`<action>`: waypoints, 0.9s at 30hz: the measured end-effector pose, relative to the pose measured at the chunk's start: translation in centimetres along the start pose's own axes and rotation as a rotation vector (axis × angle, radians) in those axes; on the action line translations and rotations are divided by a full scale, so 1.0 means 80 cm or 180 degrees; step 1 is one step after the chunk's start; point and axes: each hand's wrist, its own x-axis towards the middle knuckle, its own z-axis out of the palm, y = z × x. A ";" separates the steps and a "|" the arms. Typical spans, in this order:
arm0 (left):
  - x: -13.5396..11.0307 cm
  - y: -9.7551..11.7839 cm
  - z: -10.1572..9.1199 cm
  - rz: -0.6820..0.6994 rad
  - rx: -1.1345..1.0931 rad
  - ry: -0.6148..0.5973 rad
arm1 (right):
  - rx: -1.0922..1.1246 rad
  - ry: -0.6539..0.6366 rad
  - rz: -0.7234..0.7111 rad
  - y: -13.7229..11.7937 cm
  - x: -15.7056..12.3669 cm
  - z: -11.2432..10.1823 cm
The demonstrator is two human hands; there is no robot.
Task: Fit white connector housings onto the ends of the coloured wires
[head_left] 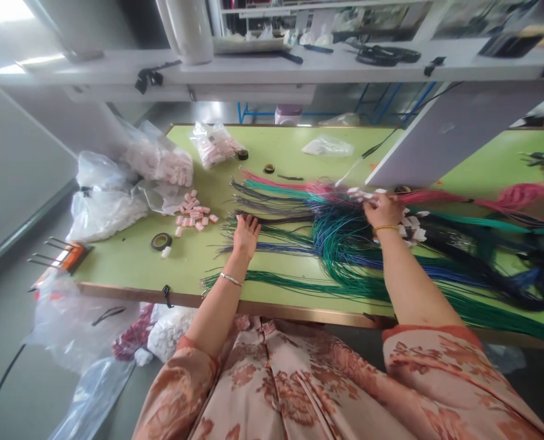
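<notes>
My left hand rests with its fingers spread at the loose ends of a black wire bundle. Farther right, my right hand has its fingers curled on white connectors, partly hidden by the hand. More white connectors lie just under and beside that wrist. Blue and teal wires bend in a thick tangle between my hands. Pink wires run along the far side, and green wires stretch along the near side of the green table.
Left of the wires lie a pile of pinkish-white connectors and a black tape roll. Plastic bags of parts stand behind them. An upright panel rises at the back right beneath a shelf. An orange pronged holder sits at the left edge.
</notes>
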 end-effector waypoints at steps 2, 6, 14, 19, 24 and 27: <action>-0.002 0.000 0.001 0.0009 0.0049 0.0005 | -0.0190 -0.0061 0.0244 0.009 -0.002 0.007; -0.009 0.007 0.007 0.0054 0.0245 -0.0119 | -0.0364 -0.0355 0.0757 0.035 0.017 0.007; -0.047 0.058 0.042 0.0635 0.0433 -0.0801 | 0.0747 0.0030 -0.0392 -0.064 -0.059 -0.012; -0.073 0.089 0.029 0.1047 0.0648 -0.0604 | 0.1094 -0.2304 -0.1322 -0.185 -0.148 0.039; -0.085 0.135 -0.048 0.1801 0.1114 0.0164 | 0.0153 -0.2456 -0.1691 -0.206 -0.167 0.063; -0.087 0.165 -0.111 0.2168 0.1620 0.0998 | -0.0180 -0.2394 -0.1970 -0.209 -0.170 0.062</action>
